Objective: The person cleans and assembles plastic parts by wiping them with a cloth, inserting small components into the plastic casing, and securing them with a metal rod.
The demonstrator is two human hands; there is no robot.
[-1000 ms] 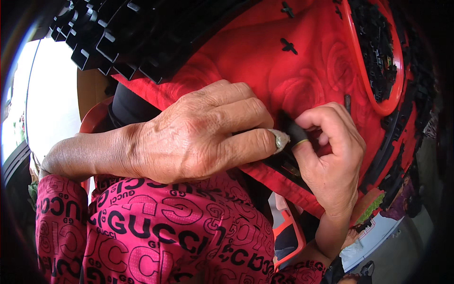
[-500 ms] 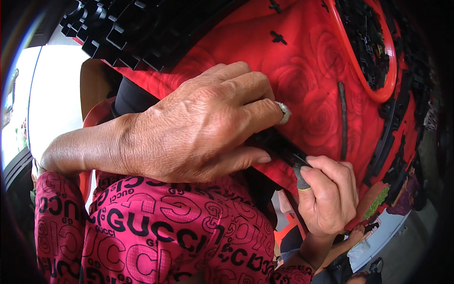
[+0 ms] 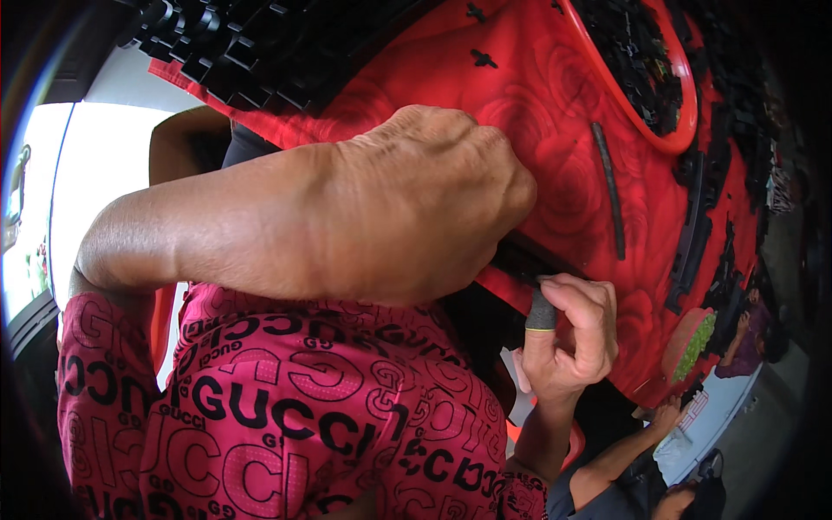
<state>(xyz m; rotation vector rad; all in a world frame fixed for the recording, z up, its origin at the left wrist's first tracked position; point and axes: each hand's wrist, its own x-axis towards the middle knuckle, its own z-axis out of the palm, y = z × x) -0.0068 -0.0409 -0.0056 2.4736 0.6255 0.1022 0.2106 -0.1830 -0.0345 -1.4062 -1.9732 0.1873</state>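
Observation:
My left hand (image 3: 407, 208) fills the middle of the view, curled into a fist at the near edge of a table covered in red rose-patterned cloth (image 3: 529, 113). A black plastic strip (image 3: 518, 260) comes out from under its fingers. My right hand (image 3: 568, 334) is just below and to the right, with a dark cot on the index finger. Its thumb and index finger pinch the strip's lower end. Most of the strip is hidden by my left hand.
A red basin (image 3: 686, 130) full of small black parts sits at the upper right. A loose black strip (image 3: 611, 186) lies on the cloth, and more black parts (image 3: 251, 52) are stacked at the top left. Another person's arm (image 3: 624, 459) reaches in at the lower right.
My left hand has curled from lying flat into a fist and now looms larger. My right hand has slid down along the strip to the cloth's edge.

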